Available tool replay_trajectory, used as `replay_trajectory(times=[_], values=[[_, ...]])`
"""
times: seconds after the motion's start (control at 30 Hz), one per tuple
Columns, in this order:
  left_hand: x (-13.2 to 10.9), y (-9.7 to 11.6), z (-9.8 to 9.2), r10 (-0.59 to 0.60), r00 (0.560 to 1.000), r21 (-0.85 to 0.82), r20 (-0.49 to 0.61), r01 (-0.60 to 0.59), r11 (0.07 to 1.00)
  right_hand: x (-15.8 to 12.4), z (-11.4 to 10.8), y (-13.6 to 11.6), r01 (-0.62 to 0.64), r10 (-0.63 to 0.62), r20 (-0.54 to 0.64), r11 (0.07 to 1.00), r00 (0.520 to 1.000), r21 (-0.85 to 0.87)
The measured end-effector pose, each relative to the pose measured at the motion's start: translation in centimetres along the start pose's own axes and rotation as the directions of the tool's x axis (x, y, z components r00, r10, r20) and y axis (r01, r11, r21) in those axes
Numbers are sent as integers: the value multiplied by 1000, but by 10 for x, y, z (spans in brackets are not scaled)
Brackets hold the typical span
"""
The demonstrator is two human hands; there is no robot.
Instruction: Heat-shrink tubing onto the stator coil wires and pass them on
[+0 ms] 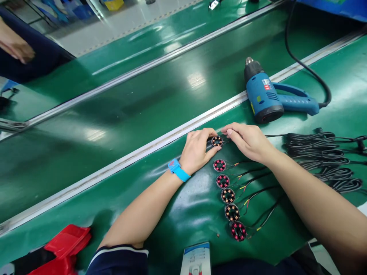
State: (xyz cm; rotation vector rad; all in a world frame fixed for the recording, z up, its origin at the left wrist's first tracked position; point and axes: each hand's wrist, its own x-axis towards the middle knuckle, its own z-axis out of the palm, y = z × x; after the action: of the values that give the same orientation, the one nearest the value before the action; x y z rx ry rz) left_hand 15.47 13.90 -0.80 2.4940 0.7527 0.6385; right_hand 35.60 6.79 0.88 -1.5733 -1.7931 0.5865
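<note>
My left hand [199, 149], with a blue band on its wrist, holds a round coil ring [217, 141] between thumb and fingers. Just right of that ring, my right hand [248, 141] has its thumb and index finger pressed together by the ring's thin wires; what lies in the pinch is too small to make out. Below my hands several similar rings stand in a column, the top one [219, 165] and the lowest one [238, 231] with red coils, a middle one [228, 195] with copper ones. Leads run right from them to bundled black cables [312, 143].
A blue heat gun [263, 93] lies beyond my right hand, its cord curving up. A metal rail [183, 133] crosses the green table. Red bins [67, 242] sit lower left, a card [196, 259] at the bottom. Another person's hand [17, 44] shows upper left.
</note>
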Motion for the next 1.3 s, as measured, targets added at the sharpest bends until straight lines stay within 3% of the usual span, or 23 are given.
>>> replay_trajectory(times=[0.17,0.27,0.33,0.43,0.5,0.57,0.77,0.87,1.0,1.13,1.3], values=[[-8,3,-9,26,1000,115,8,-27,993,1,0,-3,-112,116,142,993,983,-33],[-10,4,-10,68,998,129,-5,-67,989,1,0,-6,-207,191,157,974,969,92],[-10,5,-10,98,995,120,-9,-96,988,1,1,-6,-315,279,168,915,945,253],[-10,8,-10,113,994,127,-5,-112,986,0,3,-6,-478,411,245,751,878,455],[-10,11,-10,117,993,146,3,-116,982,-1,4,-6,-538,450,295,686,843,491],[-10,14,-11,124,992,162,27,-126,979,-1,5,-7,-554,450,323,680,832,481],[-10,17,-20,49,972,122,230,-79,989,-3,2,-5,-419,333,273,826,903,377],[-10,17,-27,51,941,42,334,-69,997,-7,-1,0,-403,319,266,832,910,381],[-11,18,-34,62,928,26,366,-76,997,-10,-6,2,-279,288,62,820,956,499],[-14,21,-30,43,960,53,277,-60,997,-11,-11,-3,-111,274,-187,792,943,600],[-13,22,-16,97,993,85,65,-102,991,-9,-15,-7,-50,336,-321,757,885,652]])
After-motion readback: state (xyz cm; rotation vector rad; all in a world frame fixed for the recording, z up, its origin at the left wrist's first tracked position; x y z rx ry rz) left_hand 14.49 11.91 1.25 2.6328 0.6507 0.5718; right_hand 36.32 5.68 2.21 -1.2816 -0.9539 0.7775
